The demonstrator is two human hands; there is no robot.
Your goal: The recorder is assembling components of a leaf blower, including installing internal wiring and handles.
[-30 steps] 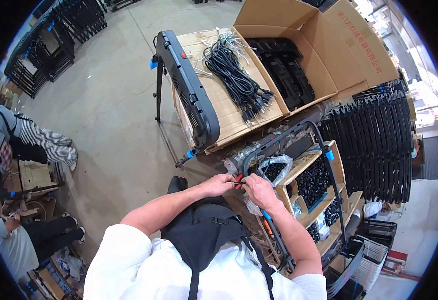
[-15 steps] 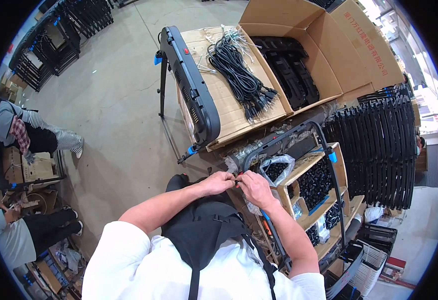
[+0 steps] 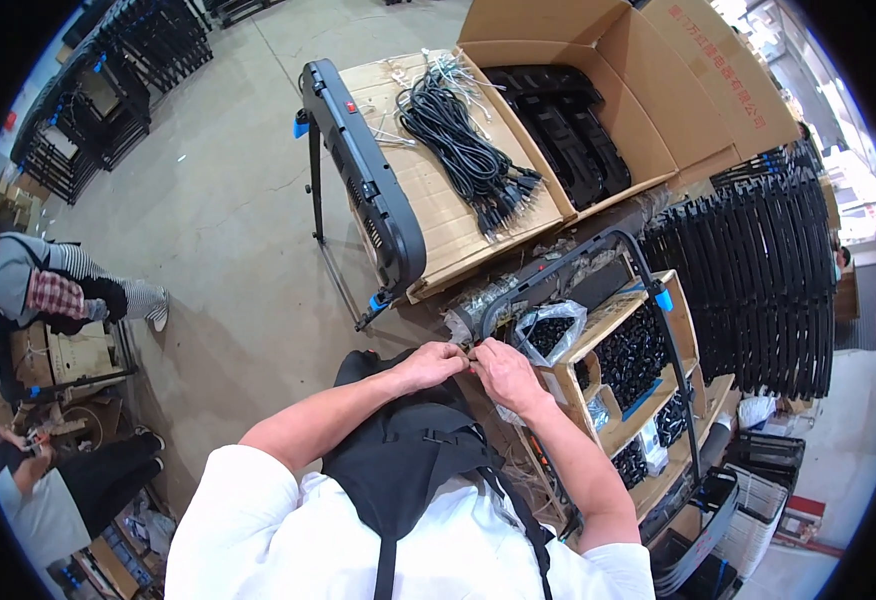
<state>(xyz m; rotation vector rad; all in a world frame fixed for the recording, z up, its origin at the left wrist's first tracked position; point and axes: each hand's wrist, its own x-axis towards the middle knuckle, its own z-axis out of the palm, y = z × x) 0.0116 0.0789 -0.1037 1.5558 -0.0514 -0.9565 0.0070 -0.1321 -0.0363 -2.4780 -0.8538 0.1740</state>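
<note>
Fingertips of my left hand (image 3: 432,366) and my right hand (image 3: 507,377) meet in a pinch in front of my body. What sits between them is small and mostly hidden; a bit of red and dark shows there. Right beside my right hand rises a black tubular frame (image 3: 550,266) with blue clips. Behind it is a wooden bin rack (image 3: 610,440) whose compartments hold small black plastic parts (image 3: 630,360). A clear plastic bag (image 3: 561,330) with black parts lies at the rack's far left corner.
Ahead, a bundle of black cables (image 3: 463,150) lies on cardboard (image 3: 438,265) beside a long black housing (image 3: 366,175). An open carton (image 3: 658,120) holds black moulded trays. Stacked black frames (image 3: 743,290) stand at right. Two people (image 3: 33,280) work at far left.
My hands stay together, pinching at nearly the same place. The view has shifted slightly, so the carton and cables sit further left. At left, the co-workers have changed arm positions.
</note>
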